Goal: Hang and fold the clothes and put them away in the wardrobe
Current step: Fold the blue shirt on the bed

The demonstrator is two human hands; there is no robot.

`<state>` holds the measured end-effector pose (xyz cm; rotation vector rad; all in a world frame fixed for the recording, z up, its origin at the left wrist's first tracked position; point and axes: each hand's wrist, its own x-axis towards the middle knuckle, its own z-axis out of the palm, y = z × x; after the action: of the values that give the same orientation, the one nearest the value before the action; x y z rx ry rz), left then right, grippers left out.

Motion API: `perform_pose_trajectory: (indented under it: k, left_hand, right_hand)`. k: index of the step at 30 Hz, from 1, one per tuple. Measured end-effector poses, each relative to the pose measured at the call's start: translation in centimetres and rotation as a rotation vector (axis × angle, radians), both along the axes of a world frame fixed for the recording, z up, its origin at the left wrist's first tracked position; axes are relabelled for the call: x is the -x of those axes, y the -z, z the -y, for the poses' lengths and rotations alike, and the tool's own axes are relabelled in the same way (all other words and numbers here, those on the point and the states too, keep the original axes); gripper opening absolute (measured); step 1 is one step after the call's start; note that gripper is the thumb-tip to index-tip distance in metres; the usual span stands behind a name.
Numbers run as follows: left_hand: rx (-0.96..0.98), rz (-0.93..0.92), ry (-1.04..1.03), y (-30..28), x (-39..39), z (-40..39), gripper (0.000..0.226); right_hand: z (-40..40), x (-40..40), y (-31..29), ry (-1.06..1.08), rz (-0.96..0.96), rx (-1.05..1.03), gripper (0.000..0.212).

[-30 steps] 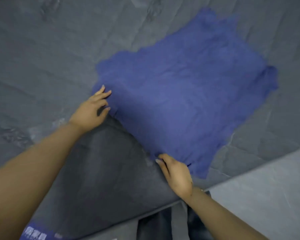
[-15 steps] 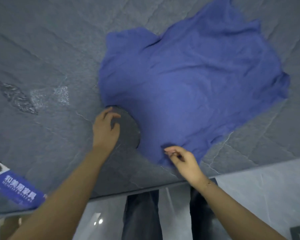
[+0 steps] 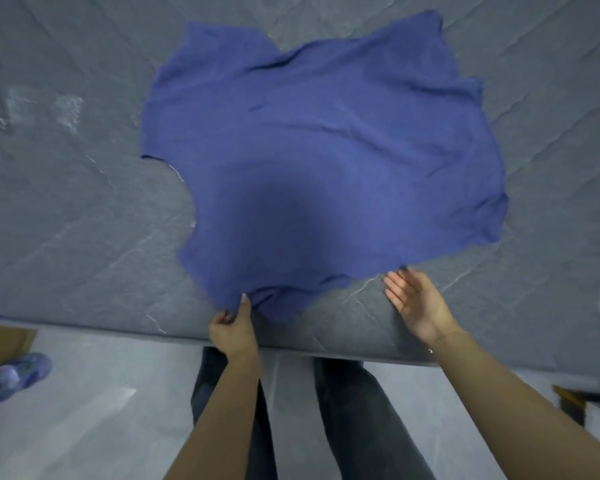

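A blue garment (image 3: 326,143) lies spread and rumpled on a grey bed surface (image 3: 66,220). My left hand (image 3: 234,329) grips the garment's near edge at the front of the bed, thumb up over the cloth. My right hand (image 3: 418,303) is open, palm turned inward, fingers straight. Its fingertips just touch the garment's near-right edge. No wardrobe or hanger is in view.
The bed's front edge (image 3: 326,349) runs across the lower frame, with my legs in dark trousers (image 3: 347,410) against it. A blue shoe (image 3: 11,379) and a brown box corner (image 3: 0,341) sit on the pale floor at left. A dark object (image 3: 575,400) lies at right.
My left hand moved from the bed surface to the garment's near edge and took hold of it. My right hand let go of its pinch and opened. The garment now lies closer to the front edge.
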<state>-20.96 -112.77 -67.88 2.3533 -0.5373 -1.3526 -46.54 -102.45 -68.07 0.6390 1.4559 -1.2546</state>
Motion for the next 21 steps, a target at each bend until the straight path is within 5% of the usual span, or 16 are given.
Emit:
perform_pose_trajectory:
  k: [4, 7, 10, 14, 21]
  left_hand:
    - [-0.033, -0.34, -0.004, 0.6, 1.6, -0.7, 0.027]
    - [0.009, -0.473, -0.031, 1.0, 2.5, -0.6, 0.029]
    - [0.075, -0.408, -0.215, 1.4, 2.4, -0.4, 0.025]
    - [0.049, -0.049, -0.202, 1.4, 1.9, -3.0, 0.018]
    - [0.016, -0.127, -0.107, 0.1, 1.8, -7.0, 0.035]
  right_hand:
    - [1.8, 3.5, 0.9, 0.089, 0.033, 0.14, 0.015]
    - [3.2, 5.4, 1.2, 0.202, 0.049, 0.245, 0.041]
    - [3.6, 8.0, 1.2, 0.327, 0.037, 0.319, 0.046]
    - [1.8, 11.5, 1.5, 0.347, -0.105, 0.163, 0.053]
    - [-2.2, 14.5, 2.2, 0.157, -0.32, -0.124, 0.036]
